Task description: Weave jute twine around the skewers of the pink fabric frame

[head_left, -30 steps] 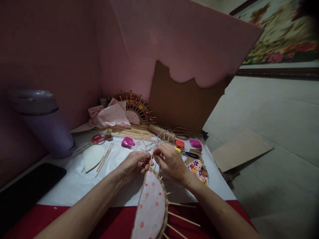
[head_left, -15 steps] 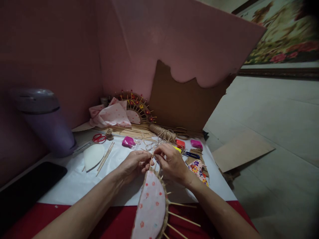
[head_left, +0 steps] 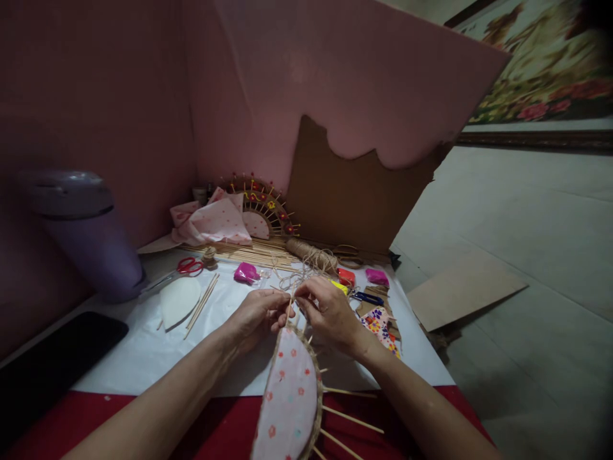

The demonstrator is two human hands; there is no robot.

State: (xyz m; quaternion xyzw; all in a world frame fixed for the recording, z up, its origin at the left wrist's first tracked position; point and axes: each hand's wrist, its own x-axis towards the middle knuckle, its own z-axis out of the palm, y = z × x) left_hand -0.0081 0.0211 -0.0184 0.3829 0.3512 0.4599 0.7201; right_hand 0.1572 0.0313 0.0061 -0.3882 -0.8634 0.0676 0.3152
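A half-round fabric-covered craft piece [head_left: 290, 396] with a twine rim and thin wooden sticks poking out on its right lies in front of me. My left hand [head_left: 256, 316] pinches at its top end, fingers closed on a stick or twine there. My right hand [head_left: 328, 313] is closed too, pinching the jute twine [head_left: 297, 281] just beside the left fingertips. The twine runs back to a spool [head_left: 311, 254].
On the white sheet [head_left: 143, 351] lie red scissors [head_left: 189, 266], a white half-round cutout [head_left: 178, 301], loose sticks [head_left: 204, 300], pink clay packets [head_left: 246, 273], blue snips [head_left: 366, 298]. A finished fan piece [head_left: 263, 211], pink cloth [head_left: 213, 222], purple container [head_left: 83, 230], black phone [head_left: 52, 364].
Both hands stay at the top of the craft piece; the fingers have shifted slightly as they work the twine. Nothing else has moved.
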